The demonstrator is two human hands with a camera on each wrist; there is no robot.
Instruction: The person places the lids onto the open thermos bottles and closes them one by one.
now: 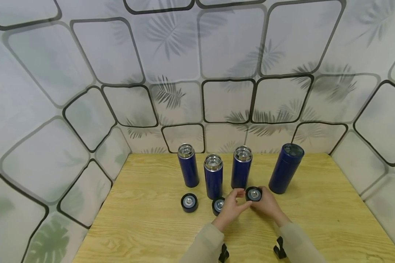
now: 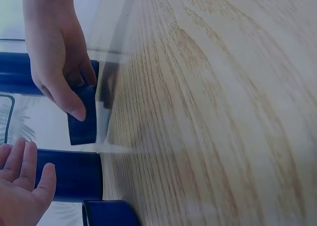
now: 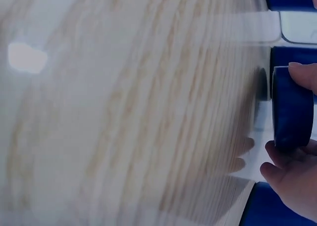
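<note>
The right hand [image 1: 267, 204] is gripping a round black lid [image 1: 254, 194], the left hand [image 1: 231, 209] hovering loose-fingered beside it; steel-necked cylindrical bottles [image 1: 214, 181] are standing on the wood-grained worktop [image 1: 145, 223].

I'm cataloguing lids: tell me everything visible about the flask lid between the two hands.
The flask lid is short, round and dark, probably plastic, its wall looking smooth and blue in the wrist views. Its underside faces the head camera: black rim, grey inside, shiny centre. Detached, it is held above the table by the right grip.
</note>
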